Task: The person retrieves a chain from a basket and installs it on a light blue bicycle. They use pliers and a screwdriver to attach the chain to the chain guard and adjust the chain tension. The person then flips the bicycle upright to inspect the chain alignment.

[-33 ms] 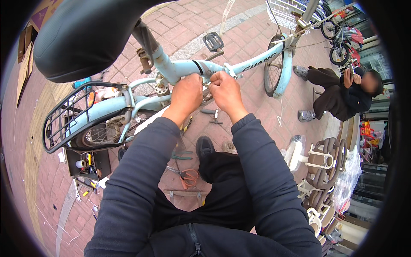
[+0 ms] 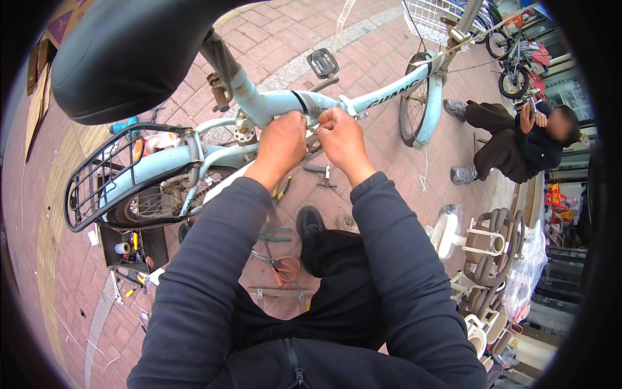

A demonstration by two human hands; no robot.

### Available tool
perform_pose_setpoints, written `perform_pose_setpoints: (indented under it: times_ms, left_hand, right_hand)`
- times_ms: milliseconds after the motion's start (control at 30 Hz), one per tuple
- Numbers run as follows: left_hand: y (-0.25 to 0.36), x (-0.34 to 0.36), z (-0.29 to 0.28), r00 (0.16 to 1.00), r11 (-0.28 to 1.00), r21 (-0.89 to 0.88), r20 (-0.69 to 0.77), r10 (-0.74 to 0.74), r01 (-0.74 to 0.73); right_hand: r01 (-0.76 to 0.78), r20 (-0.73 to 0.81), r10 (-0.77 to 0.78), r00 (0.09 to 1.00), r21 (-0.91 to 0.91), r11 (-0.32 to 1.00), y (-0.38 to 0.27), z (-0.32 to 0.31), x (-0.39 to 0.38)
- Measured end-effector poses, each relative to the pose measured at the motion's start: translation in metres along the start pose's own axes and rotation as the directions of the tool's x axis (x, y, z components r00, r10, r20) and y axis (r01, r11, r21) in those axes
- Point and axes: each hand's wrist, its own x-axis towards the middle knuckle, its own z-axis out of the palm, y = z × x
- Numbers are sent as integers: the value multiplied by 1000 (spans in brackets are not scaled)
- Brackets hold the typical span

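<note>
In front of me stands a light blue bicycle with a black saddle. My left hand is closed at the underside of the frame tube, just right of the seat tube's foot. My right hand pinches close beside it, at a small metal piece under the same tube. What exactly the fingers of either hand hold is hidden. The pedal sticks out above. On the pavement below lie a metal hand tool, orange-handled scissors and green-handled pliers.
A black toolbox sits at lower left by the rear rack. A seated person in dark clothes is at right, holding an object. Parked bikes stand behind. Child seats and plastic wrap lie at lower right.
</note>
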Motion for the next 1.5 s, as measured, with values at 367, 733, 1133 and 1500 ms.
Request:
perform_pose_setpoints:
  times_ms: [367, 733, 1133, 1500]
  left_hand:
    - [-1, -1, -4, 996, 990, -126, 48, 76, -69]
    - [-3, -1, -3, 994, 992, -107, 79, 77, -68]
    - [-2, -2, -6, 995, 977, -212, 80, 52, -34]
    - [4, 4, -11, 996, 980, -190, 53, 75, -64]
  right_hand:
    - [-31, 26, 30, 999, 33, 999, 1, -1, 0]
    - [81, 0, -81, 997, 33, 996, -10, -2, -5]
    - [39, 12, -39, 999, 29, 999, -5, 0, -4]
    - [3, 79, 3, 997, -81, 997, -3, -4, -4]
